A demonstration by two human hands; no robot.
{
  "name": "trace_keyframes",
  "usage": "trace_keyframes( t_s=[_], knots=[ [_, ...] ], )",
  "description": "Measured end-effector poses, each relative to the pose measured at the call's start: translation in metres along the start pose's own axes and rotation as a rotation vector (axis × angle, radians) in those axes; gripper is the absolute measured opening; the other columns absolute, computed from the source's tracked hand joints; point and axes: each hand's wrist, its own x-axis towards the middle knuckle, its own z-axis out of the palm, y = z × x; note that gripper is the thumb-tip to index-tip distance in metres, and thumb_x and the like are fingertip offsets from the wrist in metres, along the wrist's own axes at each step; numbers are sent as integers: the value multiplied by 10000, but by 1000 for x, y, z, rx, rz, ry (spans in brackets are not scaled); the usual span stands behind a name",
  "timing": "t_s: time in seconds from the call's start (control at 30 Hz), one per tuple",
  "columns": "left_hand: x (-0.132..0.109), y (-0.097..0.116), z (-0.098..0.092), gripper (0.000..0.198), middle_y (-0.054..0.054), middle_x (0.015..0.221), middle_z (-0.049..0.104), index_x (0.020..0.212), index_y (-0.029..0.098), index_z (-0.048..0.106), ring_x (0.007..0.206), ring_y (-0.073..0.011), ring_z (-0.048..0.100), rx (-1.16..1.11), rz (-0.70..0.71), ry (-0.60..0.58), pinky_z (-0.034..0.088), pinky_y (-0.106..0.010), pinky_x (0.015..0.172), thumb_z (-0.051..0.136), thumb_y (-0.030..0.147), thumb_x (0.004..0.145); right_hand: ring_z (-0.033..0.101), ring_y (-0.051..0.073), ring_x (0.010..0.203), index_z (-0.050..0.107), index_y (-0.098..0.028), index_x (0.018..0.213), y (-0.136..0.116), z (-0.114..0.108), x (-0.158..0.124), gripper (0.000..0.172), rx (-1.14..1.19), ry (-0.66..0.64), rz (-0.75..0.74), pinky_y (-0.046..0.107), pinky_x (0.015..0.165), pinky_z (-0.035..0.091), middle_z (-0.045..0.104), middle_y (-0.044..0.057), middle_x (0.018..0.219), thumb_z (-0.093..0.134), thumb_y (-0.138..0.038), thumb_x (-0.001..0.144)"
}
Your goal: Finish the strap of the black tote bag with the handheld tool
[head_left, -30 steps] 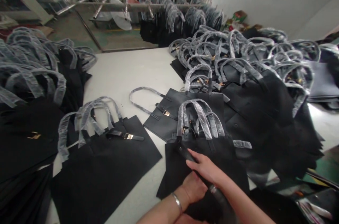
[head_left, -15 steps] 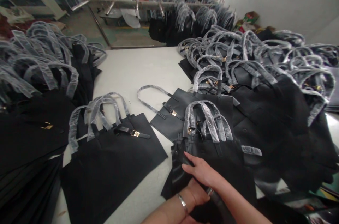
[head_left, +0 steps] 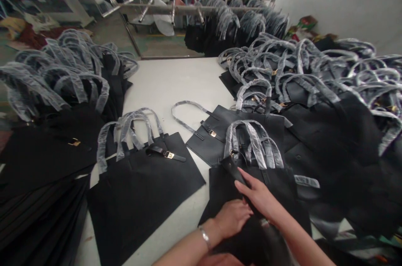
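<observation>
A black bag (head_left: 220, 199) with plastic-wrapped handles (head_left: 254, 148) lies in front of me at the right centre. Over its upper part, my right hand (head_left: 259, 192) grips a dark strap-like strip (head_left: 231, 169), whose far end reaches toward the handle bases. My left hand (head_left: 234, 218), with a silver bracelet at its wrist, is curled just below the right one; what its fingers close on is hidden. Left of them lies another black bag (head_left: 141, 199) with a gold-buckled strap (head_left: 169, 155). Behind my hands rests a third black bag (head_left: 204, 144), tilted, also with a gold buckle.
Piles of similar black bags with wrapped handles line the left (head_left: 56, 132) and right (head_left: 339, 140) sides of the white table (head_left: 176, 77). Beyond its far edge stands a metal rack (head_left: 176, 9) with short prongs and more bags hanging.
My right hand has moved up along the bag, and the dark strip now shows beyond its fingers. My left hand has come up close to it. The view has shifted slightly left.
</observation>
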Motion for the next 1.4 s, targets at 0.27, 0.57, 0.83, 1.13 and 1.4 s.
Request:
trace_keyframes(
  t_s=[0.27,0.57,0.83,1.13,1.4],
  knots=[
    [-25,-57,-153,212,-49,1009,622,1047,216,636,959,-176,577,283,-107,243,473,-293,865,446,188,959,540,108,446,363,-201,1463,19,19,-21,647,-76,-161,98,180,373,408,555,-40,575,542,-344,858],
    [29,-73,-175,59,9,872,588,817,243,656,857,-143,577,308,-62,-341,429,-219,813,635,231,870,550,109,433,392,-206,1447,21,35,-8,615,-131,-175,89,189,363,430,579,-26,613,528,-335,862],
    [26,-80,-172,341,-42,858,588,995,159,605,758,-144,598,188,-369,53,473,-233,696,273,233,983,549,99,450,369,-206,1459,19,33,-8,621,-150,-175,121,186,374,431,593,-20,651,525,-349,875],
    [42,-81,-173,108,-10,786,673,827,187,715,719,-139,625,126,-447,-85,455,-211,688,668,274,782,551,100,445,352,-205,1466,9,38,-2,635,-145,-190,157,189,359,431,594,-8,688,528,-352,874],
    [91,-85,-199,126,7,605,654,736,173,717,554,-121,593,186,-476,-350,423,-200,573,742,295,717,546,88,431,369,-217,1454,-6,39,8,612,-88,-244,191,177,342,422,572,-9,721,533,-347,880]
  ],
)
